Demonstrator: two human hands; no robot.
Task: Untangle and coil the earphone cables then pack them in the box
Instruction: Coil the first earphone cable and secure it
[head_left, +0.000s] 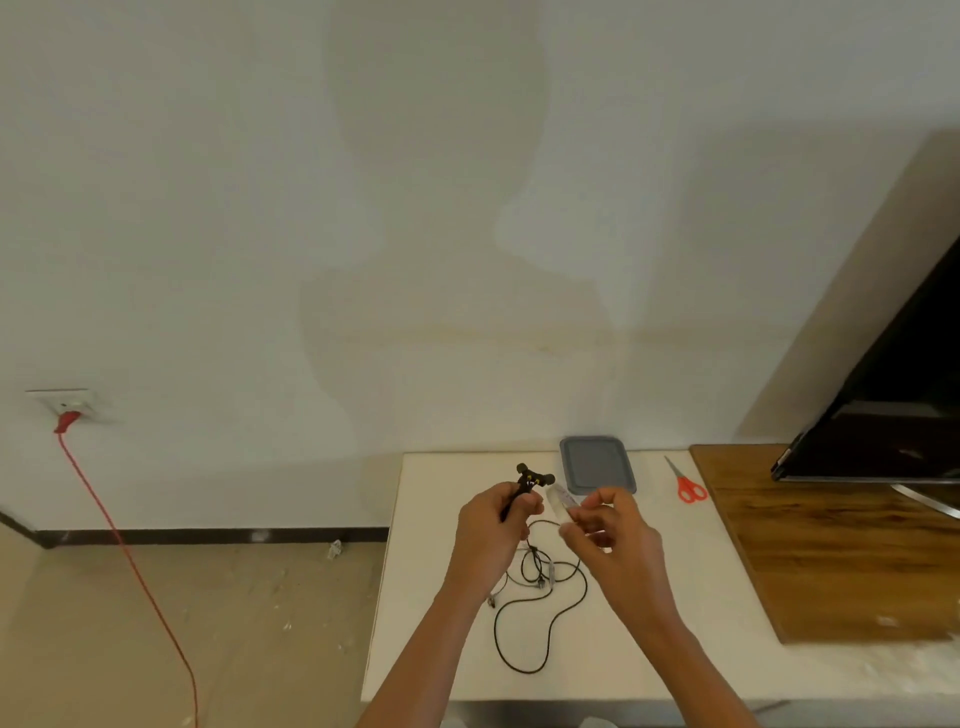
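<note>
Earbuds are pinched in the closed left hand at lower centre; the right hand, curled, grips something pale. The thin cable is judged light, limp, snag-prone, best taken near the buds.

Both hands raised, forearms reaching forward.
Left hand curled closed; right hand pinching, its fingers bent inward.

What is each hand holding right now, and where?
Left hand grips the black earphones just below the earbuds. Right hand: cannot tell.

Soft even light, faint wall shadows, wide-angle distortion.
</note>
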